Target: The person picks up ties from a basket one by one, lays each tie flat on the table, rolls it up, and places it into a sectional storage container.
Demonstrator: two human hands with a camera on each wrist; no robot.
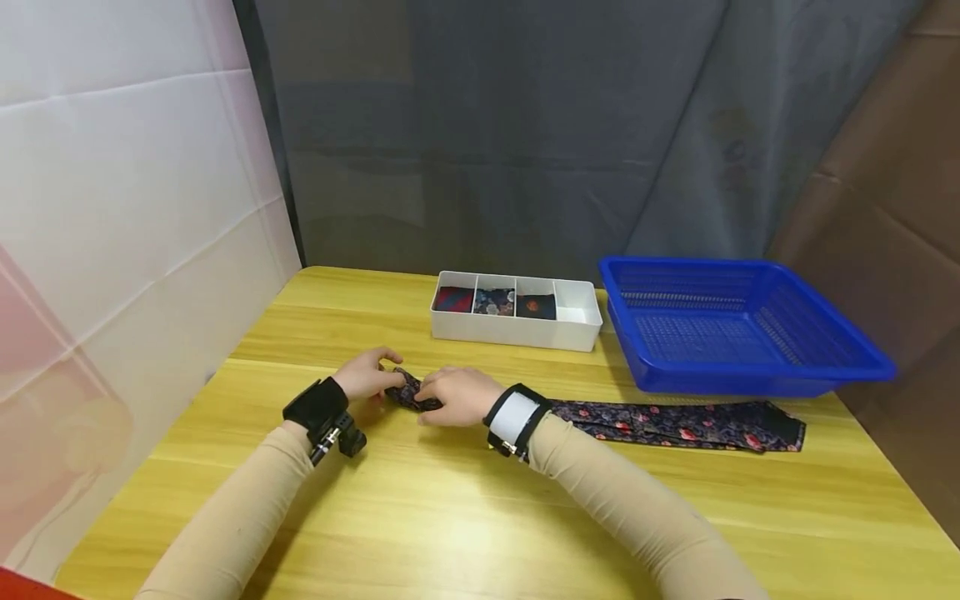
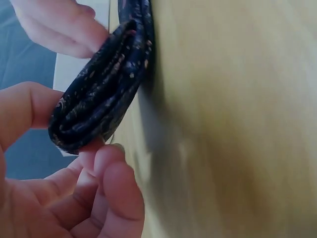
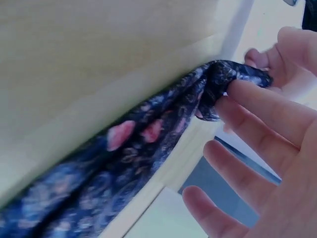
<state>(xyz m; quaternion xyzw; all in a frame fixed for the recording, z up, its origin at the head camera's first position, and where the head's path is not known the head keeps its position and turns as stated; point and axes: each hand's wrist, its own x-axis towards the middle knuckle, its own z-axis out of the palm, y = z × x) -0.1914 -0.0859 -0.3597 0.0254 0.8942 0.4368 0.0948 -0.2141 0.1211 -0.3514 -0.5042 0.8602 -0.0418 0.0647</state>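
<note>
A dark floral necktie [image 1: 675, 423] lies lengthwise on the table, its left end folded into a flattened roll [image 2: 99, 89]. My left hand [image 1: 367, 377] pinches the outer end of this roll between thumb and fingers, the roll standing on edge. From the other side my right hand [image 1: 461, 396] reaches over the tie. In the right wrist view its fingers [image 3: 267, 106] are fairly straight and spread, two fingertips against the roll. Beyond the right wrist the tie stretches flat to the right, pink flowers showing, its wide end [image 1: 780, 425] near the blue basket.
Behind the hands stands a white divided box [image 1: 517, 332] with rolled ties in three compartments; the rightmost compartment [image 1: 573, 315] shows its bare white floor. To its right sits a blue plastic basket [image 1: 750, 375]. A grey curtain [image 1: 487, 150] hangs at the table's back edge.
</note>
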